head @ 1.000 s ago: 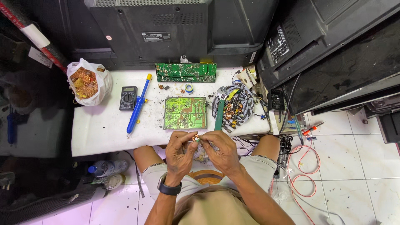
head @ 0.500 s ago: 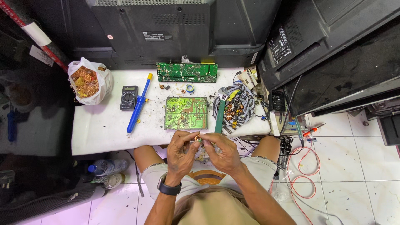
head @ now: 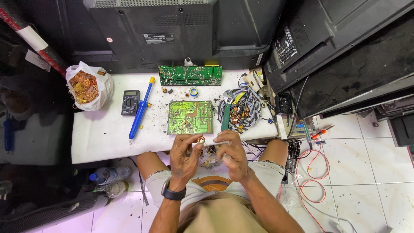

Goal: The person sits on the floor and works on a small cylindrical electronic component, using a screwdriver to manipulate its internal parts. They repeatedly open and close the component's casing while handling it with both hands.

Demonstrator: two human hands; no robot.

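- A white plastic bag [head: 88, 90] bulging with tangled copper wire stands at the upper left, on the table's left end.
- A small white rectangular label [head: 159, 39] sits on the black television back [head: 151, 32], top centre.
- A round red-and-white sticker [head: 109, 39] lies left of that label.
- A white label [head: 285, 49] sits on the tilted black panel [head: 345, 51], upper right.
- The black multimeter [head: 130, 102], left of centre, has a small grey screen.

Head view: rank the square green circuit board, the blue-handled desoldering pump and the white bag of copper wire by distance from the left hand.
1. Square green circuit board, just above the left hand.
2. Blue-handled desoldering pump, farther left on the table.
3. White bag of copper wire, at the far left corner.
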